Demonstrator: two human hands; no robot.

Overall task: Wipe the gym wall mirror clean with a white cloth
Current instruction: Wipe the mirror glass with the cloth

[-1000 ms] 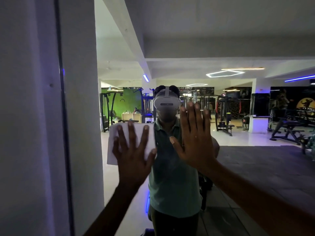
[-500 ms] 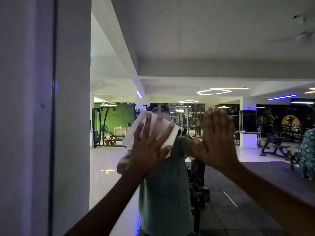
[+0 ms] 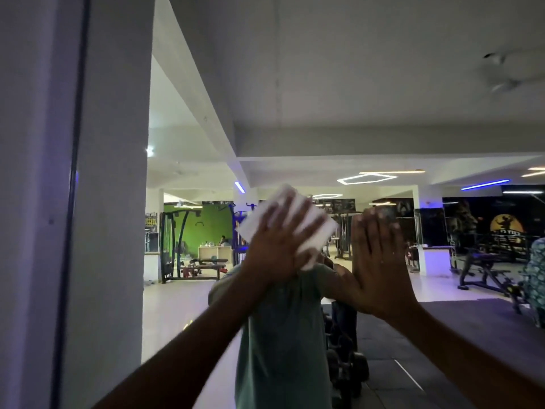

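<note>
Head view shows our left hand [image 3: 274,249], fingers spread, pressing a folded white cloth [image 3: 290,222] against the glossy mirror [image 3: 354,98]. Our right hand [image 3: 380,261] lies flat on the glass, fingers straight and together.

white pillar [image 3: 109,202] left | green wall [image 3: 211,222] | hexagonal ceiling light [image 3: 367,178] | weight bench [image 3: 483,270] right

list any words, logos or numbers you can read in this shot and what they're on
"SUCCESS," in yellow on a dark poster reflected at the left of the mirror; its other lines are too small to read.
Round yellow emblem on the dark wall at far right: lettering under the figure is too blurred to read.
No text shows on the white cloth.
</note>
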